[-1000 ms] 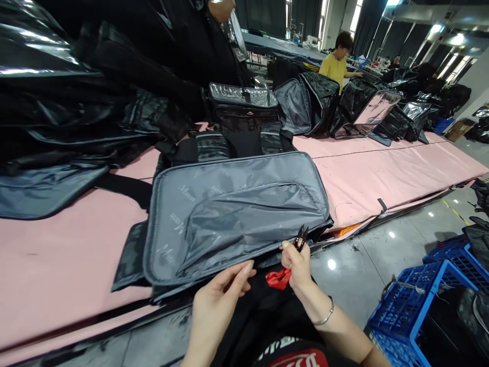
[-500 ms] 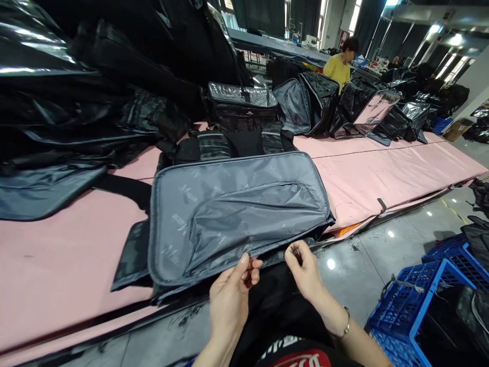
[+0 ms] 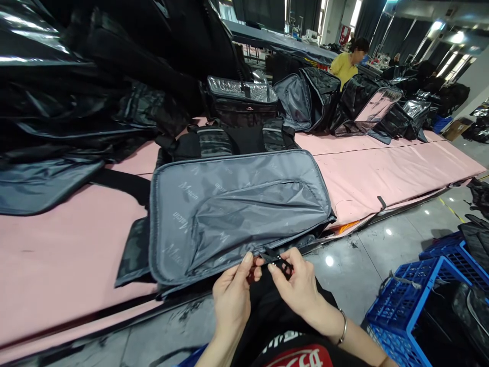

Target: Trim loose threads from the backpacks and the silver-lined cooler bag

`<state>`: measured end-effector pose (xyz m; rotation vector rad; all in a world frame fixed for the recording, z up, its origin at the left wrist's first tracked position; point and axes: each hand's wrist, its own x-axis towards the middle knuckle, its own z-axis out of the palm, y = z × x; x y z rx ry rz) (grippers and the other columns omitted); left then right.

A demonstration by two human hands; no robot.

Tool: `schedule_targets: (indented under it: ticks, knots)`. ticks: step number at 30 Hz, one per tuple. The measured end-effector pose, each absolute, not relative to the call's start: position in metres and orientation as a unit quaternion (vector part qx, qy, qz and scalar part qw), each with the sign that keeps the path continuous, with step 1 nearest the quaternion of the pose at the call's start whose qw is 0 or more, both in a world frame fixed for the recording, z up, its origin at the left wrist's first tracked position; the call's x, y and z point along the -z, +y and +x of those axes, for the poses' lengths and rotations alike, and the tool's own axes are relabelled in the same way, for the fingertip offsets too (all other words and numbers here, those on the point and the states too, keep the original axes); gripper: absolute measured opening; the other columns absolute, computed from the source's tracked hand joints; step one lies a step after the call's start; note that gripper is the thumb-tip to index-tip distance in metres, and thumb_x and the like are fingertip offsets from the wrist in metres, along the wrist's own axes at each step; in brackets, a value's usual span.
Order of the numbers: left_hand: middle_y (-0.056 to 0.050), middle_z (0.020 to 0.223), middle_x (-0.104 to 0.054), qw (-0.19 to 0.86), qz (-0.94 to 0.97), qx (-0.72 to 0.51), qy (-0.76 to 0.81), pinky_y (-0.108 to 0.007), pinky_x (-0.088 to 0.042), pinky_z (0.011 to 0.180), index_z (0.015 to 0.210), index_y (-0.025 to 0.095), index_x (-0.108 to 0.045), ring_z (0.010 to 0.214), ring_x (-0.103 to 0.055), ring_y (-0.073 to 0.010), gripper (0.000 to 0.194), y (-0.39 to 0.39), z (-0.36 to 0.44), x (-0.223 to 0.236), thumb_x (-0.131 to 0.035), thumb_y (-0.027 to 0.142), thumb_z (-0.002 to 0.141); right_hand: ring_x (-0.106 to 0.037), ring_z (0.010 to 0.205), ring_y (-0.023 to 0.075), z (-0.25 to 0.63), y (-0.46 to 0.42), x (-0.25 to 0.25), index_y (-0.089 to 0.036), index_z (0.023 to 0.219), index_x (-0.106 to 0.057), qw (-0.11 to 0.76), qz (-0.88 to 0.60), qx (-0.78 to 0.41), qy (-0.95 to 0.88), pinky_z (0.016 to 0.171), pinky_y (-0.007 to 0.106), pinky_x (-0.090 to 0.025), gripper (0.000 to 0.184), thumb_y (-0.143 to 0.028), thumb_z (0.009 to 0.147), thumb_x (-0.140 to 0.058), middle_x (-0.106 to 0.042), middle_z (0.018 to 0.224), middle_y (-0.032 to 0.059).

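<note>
A backpack with a grey printed lining panel (image 3: 244, 214) lies before me on the pink-covered table (image 3: 76, 265). My left hand (image 3: 234, 293) pinches the near edge of that panel between thumb and fingers. Closed around small black thread snips (image 3: 275, 257), my right hand (image 3: 300, 288) is just right of the left one. The snips' blades point left, at the panel's near edge by my left fingertips. Whether they touch the fabric or a thread I cannot tell. Padded shoulder straps (image 3: 216, 141) extend from the panel's far side.
Dark bags are heaped at the left (image 3: 95, 92). Behind the panel stand a silver-lined bag (image 3: 244, 107) and several other bags along the table. Blue crates (image 3: 405, 300) holding dark items are on the floor at right. A person in yellow (image 3: 344, 66) is at the back.
My right hand has moved left and turned, bringing the thread snips into sight beside my left fingers. My left hand keeps its pinch on the edge.
</note>
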<state>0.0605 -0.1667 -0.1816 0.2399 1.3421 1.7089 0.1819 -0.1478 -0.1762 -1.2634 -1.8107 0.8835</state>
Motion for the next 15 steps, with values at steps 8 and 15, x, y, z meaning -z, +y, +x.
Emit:
schedule_targets:
  ticks: [8,15]
  knots:
    - [-0.005,0.059,-0.066,0.462,0.086,-0.694,0.545,-0.024,-0.041,0.047,0.059,0.013,-0.069,0.051,-0.049,-0.0111,0.035,-0.168,0.061,0.18,-0.087,0.041,0.047,-0.055,0.054,0.0144,0.186,-0.145,0.186,-0.02,0.085,-0.054,0.4,-0.501,-0.299,-0.707,0.053,0.024,-0.041,0.016,-0.036,0.087,-0.052,-0.059,0.065,-0.0003]
    - [-0.004,0.058,-0.065,0.463,0.076,-0.697,0.542,-0.022,-0.039,0.046,0.062,0.013,-0.069,0.05,-0.048,-0.0097,0.036,-0.168,0.06,0.18,-0.087,0.04,0.045,-0.055,0.055,0.0142,0.187,-0.145,0.203,-0.021,0.086,-0.048,0.45,-0.505,-0.339,-0.654,0.054,0.024,-0.042,0.014,-0.034,0.087,-0.054,-0.059,0.067,-0.001]
